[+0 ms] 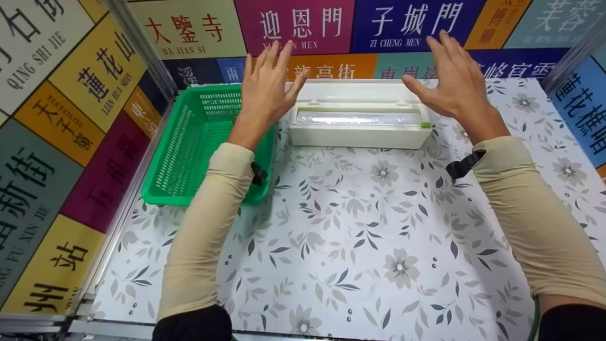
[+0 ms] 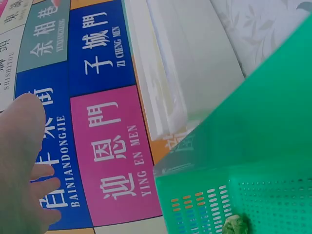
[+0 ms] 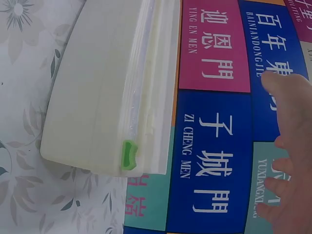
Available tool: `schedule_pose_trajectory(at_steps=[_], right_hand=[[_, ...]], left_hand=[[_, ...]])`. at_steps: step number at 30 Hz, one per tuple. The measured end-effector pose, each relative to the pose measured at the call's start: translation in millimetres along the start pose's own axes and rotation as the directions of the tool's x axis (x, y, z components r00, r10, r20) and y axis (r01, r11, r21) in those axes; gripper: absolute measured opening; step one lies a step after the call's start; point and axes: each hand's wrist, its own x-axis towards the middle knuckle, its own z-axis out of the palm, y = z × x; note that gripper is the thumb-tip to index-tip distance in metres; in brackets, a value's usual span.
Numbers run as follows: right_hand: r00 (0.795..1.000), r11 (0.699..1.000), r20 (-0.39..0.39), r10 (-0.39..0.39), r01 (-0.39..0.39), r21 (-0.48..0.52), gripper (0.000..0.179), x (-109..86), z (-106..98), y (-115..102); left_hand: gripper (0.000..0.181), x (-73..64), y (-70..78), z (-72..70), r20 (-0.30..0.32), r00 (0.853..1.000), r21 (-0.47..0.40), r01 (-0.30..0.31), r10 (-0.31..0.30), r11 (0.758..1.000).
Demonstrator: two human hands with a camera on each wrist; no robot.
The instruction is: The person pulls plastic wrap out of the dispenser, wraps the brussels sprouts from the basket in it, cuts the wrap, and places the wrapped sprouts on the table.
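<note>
White cling-film dispenser (image 1: 360, 138) is sitting between two raised, spread hands

Fingers (image 1: 270, 58) on the left hand (image 1: 267, 87) are extending nearly straight and fanning apart, with the thumb standing well off to the side; the hand is holding nothing. The right hand (image 1: 454, 90) is mirroring it, its fingers lengthened and a little parted, its thumb pointing inward, and it too is gripping nothing. Both hands are hanging in the air, the left near the dispenser's left end, the right near its right end.

Between them, the dispenser is lying lengthwise at the back of the table, close to the wall. Its white lid (image 1: 350, 90) is standing back, and clear film (image 1: 355, 117) is showing along the long opening. A small green slider (image 1: 425, 125) is sitting at the right end of the front edge.

Just left of the dispenser, a green perforated plastic basket (image 1: 177, 199) is resting on the table, partly hidden by the left arm. Leafy green produce (image 2: 236, 225) is peeking into the left wrist view inside it, too cropped to identify.

Farther out, beige sleeves (image 1: 199, 251) are covering both forearms, and black wrist cameras (image 1: 459, 169) are jutting inward. Grey flowers and leaves are patterning the white tabletop (image 1: 350, 199). Behind, a magenta YING EN MEN panel (image 1: 293, 21) and a blue ZI CHENG MEN panel (image 1: 416, 23) are lining the wall.
</note>
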Motion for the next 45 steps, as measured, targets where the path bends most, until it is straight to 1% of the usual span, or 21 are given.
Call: schedule_pose_trajectory(at_steps=[6, 10, 13, 15, 18, 20, 21, 24, 28, 32, 34, 38, 41, 45], right_hand=[[1.0, 0.999, -0.016, -0.003, 0.004, 0.037, 0.086, -7.8, 2, 3], [1.0, 0.999, -0.023, -0.019, 0.02, 0.032, 0.079, -14.0, 6, 7], [0.999, 0.999, -0.03, -0.036, 0.037, 0.031, 0.072, -18.5, 9, 10], [0.999, 0.999, -0.025, -0.036, 0.037, 0.03, 0.068, -20.8, 10, 11], [1.0, 1.0, 0.004, -0.023, 0.023, 0.021, 0.063, -23.2, 11, 13], [1.0, 1.0, 0.026, -0.012, 0.012, 0.012, 0.062, -24.1, 11, 13], [0.999, 1.0, 0.037, -0.009, 0.009, 0.008, 0.062, -24.4, 12, 14], [0.998, 1.0, 0.066, -0.005, 0.005, 0.005, 0.059, -25.2, 14, 14], [0.995, 1.0, 0.102, -0.013, 0.013, 0.001, 0.056, -25.8, 17, 17], [0.991, 1.0, 0.133, -0.008, 0.011, -0.024, 0.055, -26.7, 20, 21], [0.991, 0.999, 0.132, -0.013, 0.017, -0.029, 0.053, -27.9, 22, 23], [0.992, 0.998, 0.118, -0.049, 0.052, -0.019, 0.046, -31.2, 28, 26], [0.989, 0.997, 0.135, -0.067, 0.07, -0.021, 0.041, -33.5, 33, 28], [0.983, 0.996, 0.167, -0.075, 0.082, -0.033, 0.037, -35.9, 40, 29]], left_hand=[[0.077, -6.9, -1.2, 4.1, -0.005, 1.0, -0.044, -0.027, 0.027, 0.999], [0.075, -10.2, -1.2, 6.4, 0.016, 1.0, -0.077, -0.022, 0.023, 0.997], [0.071, -11.9, 0.6, 6.4, 0.023, 0.999, -0.081, -0.027, 0.029, 0.996], [0.063, -13.0, 2.2, 6.6, -0.001, 0.999, -0.08, -0.052, 0.052, 0.995], [0.044, -14.7, 5.2, 7.2, -0.049, 0.994, -0.086, -0.097, 0.093, 0.992], [0.034, -15.1, 7.1, 8.3, -0.069, 0.991, -0.098, -0.118, 0.111, 0.988], [0.031, -15.2, 7.9, 8.9, -0.069, 0.991, -0.107, -0.12, 0.113, 0.987], [0.029, -14.4, 10.4, 11.0, -0.05, 0.993, -0.125, -0.111, 0.106, 0.986], [0.03, -12.5, 14.0, 14.1, 0.001, 0.995, -0.131, -0.098, 0.099, 0.986], [0.028, -11.9, 20.8, 19.7, 0.038, 0.993, -0.124, -0.108, 0.113, 0.986], [0.027, -11.4, 25.3, 23.4, 0.053, 0.991, -0.113, -0.115, 0.122, 0.987], [0.023, -11.5, 31.5, 30.8, 0.092, 0.985, -0.086, -0.135, 0.143, 0.987], [0.019, -12.4, 32.3, 36.5, 0.132, 0.98, -0.079, -0.138, 0.148, 0.987], [0.016, -12.8, 29.1, 43.5, 0.177, 0.975, -0.09, -0.118, 0.133, 0.989]])
